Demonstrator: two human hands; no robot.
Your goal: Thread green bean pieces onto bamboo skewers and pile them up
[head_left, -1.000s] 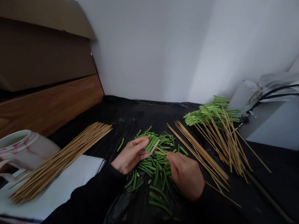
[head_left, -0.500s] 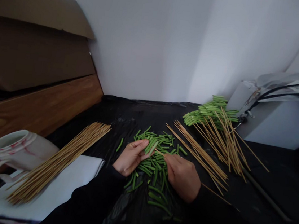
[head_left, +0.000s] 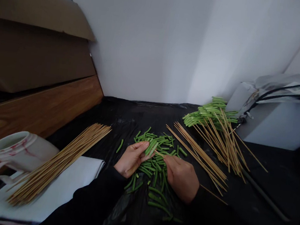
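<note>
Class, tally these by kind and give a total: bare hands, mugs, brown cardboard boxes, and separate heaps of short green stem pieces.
Bare hands (left hand, right hand): 2
White cylindrical mug with red marks: 1
Large brown cardboard box: 1
Heaps of short green stem pieces (front heap, back right heap): 2
Total: 6

Two hands point(head_left: 183, 176), one mug point(head_left: 32, 151), perhaps dozens of sticks point(head_left: 61, 163) and stems point(head_left: 207, 114) show.

Head-worn view, facing forward and down, near green pieces point(head_left: 155, 177), wall point(head_left: 147, 46) beyond
</note>
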